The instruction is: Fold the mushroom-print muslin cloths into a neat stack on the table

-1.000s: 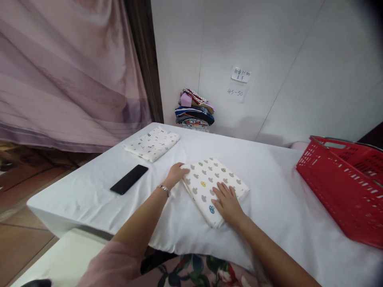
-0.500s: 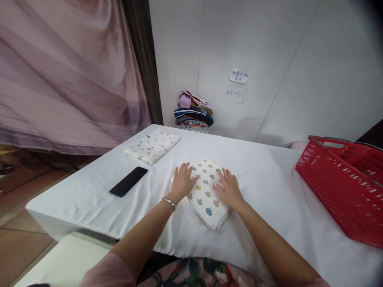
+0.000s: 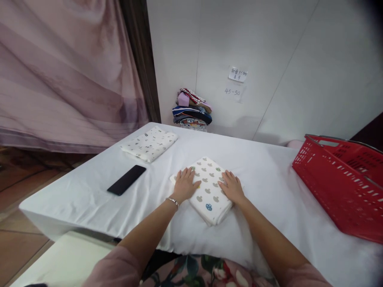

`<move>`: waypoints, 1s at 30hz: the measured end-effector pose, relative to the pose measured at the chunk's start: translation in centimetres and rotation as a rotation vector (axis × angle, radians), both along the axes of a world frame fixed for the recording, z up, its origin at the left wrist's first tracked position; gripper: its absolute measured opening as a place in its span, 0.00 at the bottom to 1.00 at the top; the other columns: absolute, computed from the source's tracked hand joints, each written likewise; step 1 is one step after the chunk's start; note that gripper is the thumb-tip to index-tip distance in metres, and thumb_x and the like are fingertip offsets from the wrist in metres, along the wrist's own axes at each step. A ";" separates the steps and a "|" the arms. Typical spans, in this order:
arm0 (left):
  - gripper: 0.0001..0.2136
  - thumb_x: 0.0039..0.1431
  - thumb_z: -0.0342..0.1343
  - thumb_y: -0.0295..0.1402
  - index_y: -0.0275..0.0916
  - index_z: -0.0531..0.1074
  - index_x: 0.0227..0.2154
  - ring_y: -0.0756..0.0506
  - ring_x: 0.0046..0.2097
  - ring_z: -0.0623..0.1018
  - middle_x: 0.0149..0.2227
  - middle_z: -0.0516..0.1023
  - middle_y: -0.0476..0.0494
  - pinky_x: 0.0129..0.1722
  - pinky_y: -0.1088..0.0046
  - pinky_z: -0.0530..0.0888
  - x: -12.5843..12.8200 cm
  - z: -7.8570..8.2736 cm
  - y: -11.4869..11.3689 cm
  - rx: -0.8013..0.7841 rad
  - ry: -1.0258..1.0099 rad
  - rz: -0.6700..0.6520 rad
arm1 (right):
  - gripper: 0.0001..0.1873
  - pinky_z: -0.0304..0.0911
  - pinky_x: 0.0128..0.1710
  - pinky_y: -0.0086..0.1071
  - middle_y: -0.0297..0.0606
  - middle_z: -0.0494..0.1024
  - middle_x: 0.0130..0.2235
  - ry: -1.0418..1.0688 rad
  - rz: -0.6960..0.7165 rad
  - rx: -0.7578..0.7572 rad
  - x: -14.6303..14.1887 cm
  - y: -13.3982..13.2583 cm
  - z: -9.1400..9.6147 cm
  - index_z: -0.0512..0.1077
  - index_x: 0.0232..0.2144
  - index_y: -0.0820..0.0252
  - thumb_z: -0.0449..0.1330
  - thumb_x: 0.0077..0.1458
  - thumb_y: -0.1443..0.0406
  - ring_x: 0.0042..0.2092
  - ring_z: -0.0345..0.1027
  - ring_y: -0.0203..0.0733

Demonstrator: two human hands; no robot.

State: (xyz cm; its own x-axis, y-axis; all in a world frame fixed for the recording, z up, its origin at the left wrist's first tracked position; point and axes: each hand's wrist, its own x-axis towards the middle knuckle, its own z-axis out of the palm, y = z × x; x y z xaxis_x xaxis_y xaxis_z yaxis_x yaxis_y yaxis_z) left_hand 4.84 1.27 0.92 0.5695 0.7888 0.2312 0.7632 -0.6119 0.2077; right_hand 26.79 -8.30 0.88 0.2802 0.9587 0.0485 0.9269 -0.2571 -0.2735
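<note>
A folded white cloth (image 3: pixel 208 187) printed with grey, blue and green shapes lies near the front of the white table (image 3: pixel 263 179). My left hand (image 3: pixel 184 185) rests flat on its left edge, fingers stretched out, a bracelet on the wrist. My right hand (image 3: pixel 231 187) lies flat on its right edge, fingers spread. Neither hand grips anything. A second folded white printed cloth (image 3: pixel 149 143) sits at the table's far left corner.
A black phone (image 3: pixel 127 179) lies left of my hands. A red plastic basket (image 3: pixel 341 179) stands at the right. A pile of coloured clothes (image 3: pixel 191 110) rests against the white wall behind the table. A pink curtain (image 3: pixel 66 71) hangs at left.
The cloth has been folded narrower. My left hand came from its left corner onto its top, and my right hand moved from the near end to the right edge.
</note>
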 end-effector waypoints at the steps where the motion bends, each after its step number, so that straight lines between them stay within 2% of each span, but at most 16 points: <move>1: 0.25 0.60 0.43 0.47 0.39 0.62 0.56 0.40 0.63 0.56 0.61 0.60 0.41 0.62 0.57 0.51 -0.1 0.3 0.3 -0.024 -0.008 0.008 | 0.28 0.36 0.61 0.47 0.41 0.50 0.64 0.009 -0.020 0.028 0.1 -0.4 -0.1 0.57 0.59 0.58 0.45 0.59 0.55 0.65 0.38 0.48; 3: 0.23 0.61 0.43 0.46 0.40 0.64 0.54 0.40 0.62 0.58 0.60 0.61 0.41 0.60 0.59 0.53 -0.6 1.0 1.1 -0.045 -0.041 0.060 | 0.27 0.35 0.61 0.48 0.44 0.51 0.64 0.027 -0.092 0.104 0.3 -1.4 -0.6 0.58 0.59 0.59 0.46 0.59 0.57 0.65 0.37 0.50; 6: 0.22 0.60 0.45 0.44 0.39 0.65 0.53 0.40 0.59 0.63 0.58 0.65 0.39 0.57 0.61 0.59 -1.7 2.0 2.6 -0.108 -0.073 0.187 | 0.30 0.40 0.61 0.50 0.48 0.46 0.65 0.096 -0.193 0.222 0.1 -3.4 -2.0 0.57 0.59 0.63 0.48 0.58 0.56 0.65 0.35 0.54; 10: 0.23 0.61 0.43 0.44 0.36 0.65 0.52 0.40 0.52 0.70 0.52 0.71 0.37 0.49 0.67 0.65 -2.8 2.0 3.2 -0.264 -0.049 0.262 | 0.33 0.42 0.61 0.50 0.49 0.41 0.66 0.250 -0.221 0.263 -0.3 -4.3 -3.6 0.53 0.61 0.64 0.47 0.57 0.54 0.66 0.30 0.56; 12: 0.23 0.61 0.42 0.43 0.34 0.65 0.52 0.40 0.51 0.70 0.50 0.71 0.36 0.49 0.67 0.65 -3.0 1.8 2.3 -0.235 -0.050 0.268 | 0.32 0.40 0.61 0.50 0.49 0.41 0.66 0.275 -0.210 0.248 0.2 -3.6 -3.9 0.54 0.60 0.64 0.47 0.57 0.55 0.66 0.28 0.55; 15: 0.22 0.61 0.42 0.43 0.33 0.66 0.49 0.39 0.49 0.71 0.46 0.73 0.35 0.48 0.66 0.65 -3.3 1.5 -0.3 -0.208 -0.036 0.295 | 0.29 0.38 0.63 0.47 0.47 0.44 0.66 0.260 -0.107 0.215 2.4 -1.6 -3.4 0.58 0.59 0.63 0.47 0.58 0.56 0.66 0.28 0.52; 18: 0.23 0.59 0.44 0.47 0.35 0.67 0.47 0.39 0.48 0.72 0.47 0.73 0.35 0.46 0.66 0.67 -4.2 1.6 -2.9 -0.277 -0.053 0.280 | 0.29 0.37 0.63 0.46 0.43 0.45 0.66 0.270 -0.060 0.176 5.2 0.6 -2.5 0.60 0.58 0.59 0.50 0.57 0.54 0.66 0.29 0.50; 20: 0.24 0.58 0.44 0.49 0.37 0.67 0.47 0.40 0.47 0.73 0.47 0.73 0.37 0.44 0.68 0.67 -5.0 1.8 -4.0 -0.362 -0.099 0.272 | 0.31 0.39 0.63 0.43 0.43 0.46 0.66 0.324 -0.059 0.134 6.4 1.5 -1.8 0.58 0.59 0.59 0.52 0.55 0.54 0.66 0.34 0.48; 23: 0.23 0.57 0.44 0.51 0.39 0.69 0.46 0.42 0.43 0.75 0.43 0.76 0.41 0.40 0.70 0.68 -6.0 1.9 -4.1 -0.497 -0.174 0.306 | 0.35 0.42 0.62 0.41 0.44 0.49 0.65 0.421 -0.136 0.113 6.6 1.6 -1.0 0.56 0.60 0.60 0.55 0.53 0.55 0.65 0.41 0.48; 26: 0.24 0.57 0.43 0.51 0.39 0.69 0.46 0.42 0.41 0.76 0.40 0.77 0.41 0.38 0.71 0.68 -6.3 1.9 -3.4 -0.564 -0.210 0.324 | 0.36 0.49 0.59 0.42 0.43 0.59 0.61 0.537 -0.266 0.171 5.3 0.0 -0.8 0.56 0.60 0.57 0.57 0.50 0.57 0.61 0.53 0.49; 28: 0.24 0.57 0.44 0.51 0.39 0.68 0.48 0.42 0.42 0.75 0.41 0.77 0.41 0.39 0.70 0.68 -6.0 1.8 -3.0 -0.567 -0.227 0.321 | 0.35 0.56 0.55 0.42 0.40 0.65 0.57 0.620 -0.304 0.210 4.1 -1.6 -1.1 0.56 0.60 0.53 0.57 0.49 0.56 0.56 0.61 0.48; 30: 0.25 0.57 0.45 0.51 0.39 0.67 0.49 0.42 0.45 0.75 0.44 0.76 0.40 0.41 0.70 0.68 -5.4 1.7 -2.7 -0.556 -0.242 0.324 | 0.36 0.60 0.52 0.41 0.39 0.67 0.55 0.662 -0.319 0.237 3.1 -3.3 -1.5 0.56 0.59 0.51 0.58 0.48 0.55 0.53 0.64 0.47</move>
